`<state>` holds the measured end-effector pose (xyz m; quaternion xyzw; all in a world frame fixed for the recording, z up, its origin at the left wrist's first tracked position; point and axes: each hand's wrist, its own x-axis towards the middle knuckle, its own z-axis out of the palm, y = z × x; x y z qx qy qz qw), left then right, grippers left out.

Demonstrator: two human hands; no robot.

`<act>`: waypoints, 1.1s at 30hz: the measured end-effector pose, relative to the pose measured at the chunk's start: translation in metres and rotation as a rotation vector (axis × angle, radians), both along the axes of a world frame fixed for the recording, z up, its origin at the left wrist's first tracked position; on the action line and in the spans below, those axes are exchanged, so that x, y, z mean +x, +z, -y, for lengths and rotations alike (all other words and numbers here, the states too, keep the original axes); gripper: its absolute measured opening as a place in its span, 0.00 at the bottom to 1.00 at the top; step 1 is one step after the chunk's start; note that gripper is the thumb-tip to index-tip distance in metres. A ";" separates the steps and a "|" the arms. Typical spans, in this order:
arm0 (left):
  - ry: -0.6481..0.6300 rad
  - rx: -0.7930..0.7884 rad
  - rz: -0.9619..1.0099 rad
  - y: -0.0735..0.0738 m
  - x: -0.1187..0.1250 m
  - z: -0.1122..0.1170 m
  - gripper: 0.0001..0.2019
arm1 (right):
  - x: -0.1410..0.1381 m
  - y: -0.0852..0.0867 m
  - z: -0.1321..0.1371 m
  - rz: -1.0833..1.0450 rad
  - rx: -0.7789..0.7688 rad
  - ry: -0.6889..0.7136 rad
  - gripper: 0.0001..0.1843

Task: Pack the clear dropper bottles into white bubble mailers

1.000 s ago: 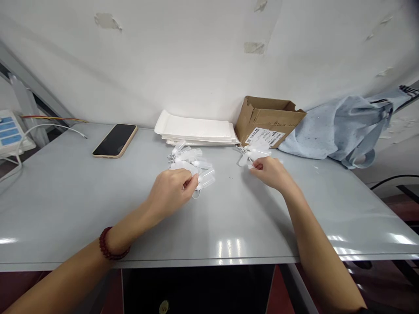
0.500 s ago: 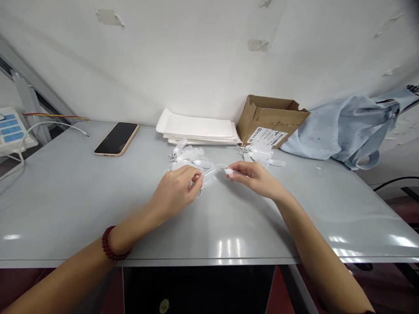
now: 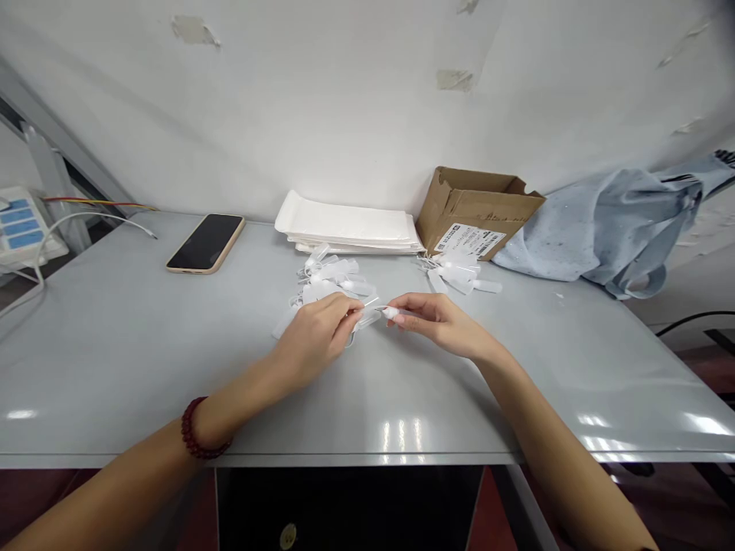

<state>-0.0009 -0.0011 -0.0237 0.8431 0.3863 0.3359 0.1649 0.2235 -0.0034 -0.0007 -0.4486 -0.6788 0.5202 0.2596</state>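
Observation:
My right hand point(image 3: 441, 323) pinches a small clear plastic tube with a white cap point(image 3: 391, 312), its capped end pointing left. From the cap a thin white cord point(image 3: 377, 308) curves over to my left hand point(image 3: 315, 334). The thumb and forefinger of that hand are pressed together and appear to grip the cord; its end is hidden by the fingers. Just behind my left hand lies a loose pile of similar translucent pieces point(image 3: 328, 272) with cords, some partly under the hand. A smaller pile of such pieces point(image 3: 458, 272) lies behind my right hand.
A stack of white flat sheets or sleeves point(image 3: 350, 222) lies by the wall, beside an open cardboard box point(image 3: 479, 214). To the right is a light blue cloth bag point(image 3: 586, 229). A phone point(image 3: 205, 243) and a white cable point(image 3: 123, 220) are at left on the grey table point(image 3: 189, 337).
My right hand has moved slightly left and down, bringing the capped tube closer to my left hand. The cord between them now spans a shorter gap. My left hand has barely shifted.

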 end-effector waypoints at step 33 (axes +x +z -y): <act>0.036 -0.744 0.205 0.020 0.002 0.002 0.16 | -0.006 0.001 0.007 -0.015 0.007 -0.005 0.13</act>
